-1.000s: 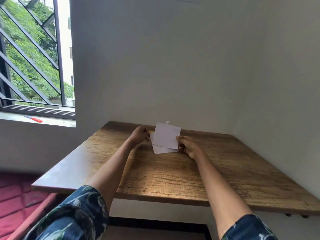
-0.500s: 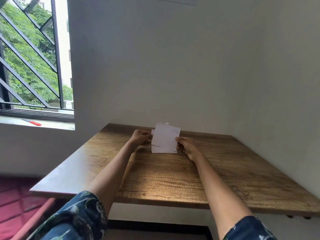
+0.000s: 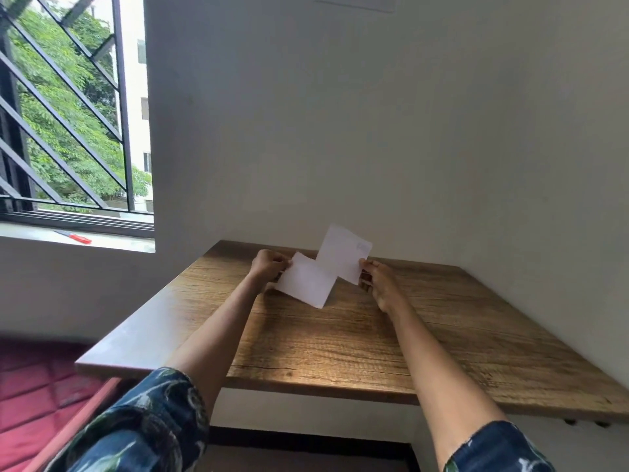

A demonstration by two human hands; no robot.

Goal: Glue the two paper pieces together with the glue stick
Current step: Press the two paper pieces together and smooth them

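Plain pale walls meet in a corner behind the wooden counter [image 3: 340, 342]. Window with black diagonal bars [image 3: 68, 107] to the left, green trees outside. Small red object [image 3: 77, 237] lies on the sill; too small to identify. Red quilted surface [image 3: 37, 379] shows low left, beside the counter edge.

Both my arms reach forward over the counter, patterned blue sleeves [image 3: 143, 427] at the bottom of view.

My left hand [image 3: 269, 265]: fingers curled, grip pinching the left edge of the lower paper piece [image 3: 306, 281]. That sheet is white, tilted, its lower corner pointing down toward the wood. Whether it touches the counter, I cannot tell.

My right hand [image 3: 376, 279]: thumb and fingers pinch the right edge of the upper paper piece [image 3: 343, 255], also white, held higher and angled up toward the wall. Faint grey mark near its top right corner, unreadable.

The two sheets meet near the middle, the lower one's right edge overlapping or touching the upper one's lower left part. Whether they are stuck together there, I cannot tell.
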